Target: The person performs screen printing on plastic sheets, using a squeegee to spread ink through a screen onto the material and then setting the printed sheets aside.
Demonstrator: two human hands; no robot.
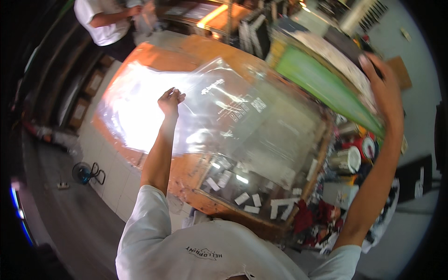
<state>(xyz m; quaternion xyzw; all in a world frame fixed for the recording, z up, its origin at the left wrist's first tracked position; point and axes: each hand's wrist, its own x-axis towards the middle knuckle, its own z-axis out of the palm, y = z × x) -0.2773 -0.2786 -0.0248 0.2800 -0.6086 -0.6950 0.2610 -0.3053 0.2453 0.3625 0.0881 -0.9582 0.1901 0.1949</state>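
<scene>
Clear flexible plastic sheeting with white printing (212, 116) lies at the centre of the head view; glare on its left hides how many layers there are. One left hand (171, 100) is above it, fingers curled and tips close together; whether it grips anything, I cannot tell. One right hand (385, 91), at upper right, is partly closed around the far-right end of one green rectangular framed panel (322, 88), which stands tilted. About ten small white strips (241, 199) lie at lower centre, on one grey glassy slab (284, 135). Beneath is one worn orange-brown wooden table (186, 175). At least two metal cans (345, 161) sit at right. White tiled floor (112, 182), one blue-and-black fan (84, 172) and one white-shirted co-worker (107, 21) occupy the left side.
</scene>
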